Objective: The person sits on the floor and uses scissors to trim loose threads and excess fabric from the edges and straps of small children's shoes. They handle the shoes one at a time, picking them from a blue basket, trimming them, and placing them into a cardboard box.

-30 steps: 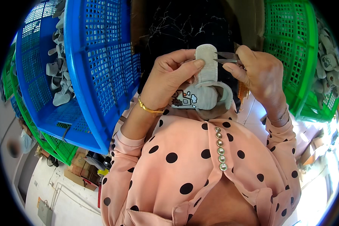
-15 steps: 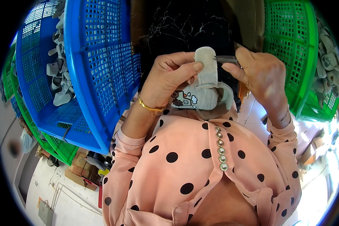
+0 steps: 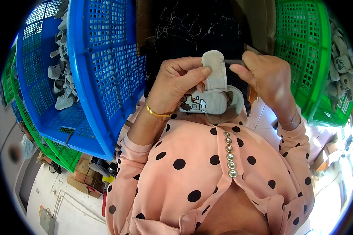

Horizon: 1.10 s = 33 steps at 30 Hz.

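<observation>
My left hand [image 3: 179,80] pinches the pale strap [image 3: 214,70] of a small light-grey child's shoe [image 3: 213,102] between thumb and fingers. An embroidered picture marks the shoe's side, and its opening faces right, below the strap. In my right hand [image 3: 268,76] is a pair of thread snips [image 3: 233,62], mostly hidden by the fingers. The thin metal tips point left and meet the strap's right edge, or lie very close to it.
A blue plastic crate [image 3: 76,78] with several grey shoes [image 3: 64,92] stands at the left. At the right is a green crate [image 3: 302,58], with more shoes [image 3: 344,64] beyond it. Loose threads [image 3: 188,29] cling to dark cloth ahead. Cardboard boxes [image 3: 84,176] lie at lower left.
My right hand has shifted slightly left and down, and the snips have turned, so their blades look thinner. The shoe and left hand have barely moved.
</observation>
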Motion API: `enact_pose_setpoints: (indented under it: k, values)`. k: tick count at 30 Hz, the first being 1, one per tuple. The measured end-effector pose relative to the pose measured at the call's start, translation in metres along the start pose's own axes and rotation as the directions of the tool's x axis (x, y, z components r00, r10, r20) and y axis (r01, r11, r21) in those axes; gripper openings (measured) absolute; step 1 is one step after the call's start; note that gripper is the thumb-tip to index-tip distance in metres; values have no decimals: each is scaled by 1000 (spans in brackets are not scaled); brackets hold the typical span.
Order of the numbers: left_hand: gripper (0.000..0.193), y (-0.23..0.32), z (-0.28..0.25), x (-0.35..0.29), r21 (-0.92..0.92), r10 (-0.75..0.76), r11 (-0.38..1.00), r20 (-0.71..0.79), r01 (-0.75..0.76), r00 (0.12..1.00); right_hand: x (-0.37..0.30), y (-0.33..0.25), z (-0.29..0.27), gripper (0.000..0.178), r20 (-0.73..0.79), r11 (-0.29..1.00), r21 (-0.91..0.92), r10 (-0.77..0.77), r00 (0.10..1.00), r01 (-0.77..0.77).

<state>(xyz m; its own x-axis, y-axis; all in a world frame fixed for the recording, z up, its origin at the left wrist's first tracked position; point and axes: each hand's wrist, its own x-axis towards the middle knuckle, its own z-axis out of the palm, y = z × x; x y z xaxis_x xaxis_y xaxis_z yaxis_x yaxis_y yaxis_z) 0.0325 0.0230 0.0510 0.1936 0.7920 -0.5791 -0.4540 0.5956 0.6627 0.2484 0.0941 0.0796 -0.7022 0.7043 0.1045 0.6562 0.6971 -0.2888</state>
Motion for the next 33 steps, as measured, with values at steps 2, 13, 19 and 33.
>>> enact_pose_setpoints:
  k: [2,13,19,33]
  values:
    - [20,1,0,1,-1,-22,1000,-10,22,1000,0,3,2,34,67,925,282,245,967,-254]
    - [20,6,4,1,195,33,980,50,-43,998,14,-11,-1,27,180,906,371,143,973,-201]
    - [19,2,2,-1,102,46,994,-30,-43,999,21,34,21,19,38,900,168,401,915,-402]
    - [16,20,18,9,527,463,700,177,-481,868,18,-12,-10,34,128,659,665,363,923,-352]
